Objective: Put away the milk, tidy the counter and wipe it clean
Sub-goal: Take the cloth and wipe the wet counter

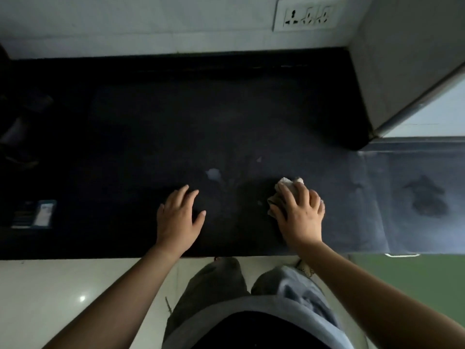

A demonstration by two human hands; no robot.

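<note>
I count two hands over the long, black stone worktop (151,134), both near its front edge. My left hand (177,217) lies flat on the bare stone with fingers spread apart and nothing under it. My right hand (298,215) presses down on one crumpled, off-white cloth (289,183). Its fingers are splayed over the top of the cloth, not curled round it. The cloth's bunched edge shows beyond the fingertips and beside the thumb.

Between the hands, and a little farther back, sits one small, pale wet blot (213,173) on the stone, apart from both. To the right, where the surface looks greyer, there is one dark, irregular patch (425,197), well away from the cloth. At the far left lies one small blue-and-white packet (37,214); I cannot read it.

On the pale tiled wall behind is one white socket plate (308,15) with three outlets. Below the front edge I see light, glossy floor tiles (63,285).
</note>
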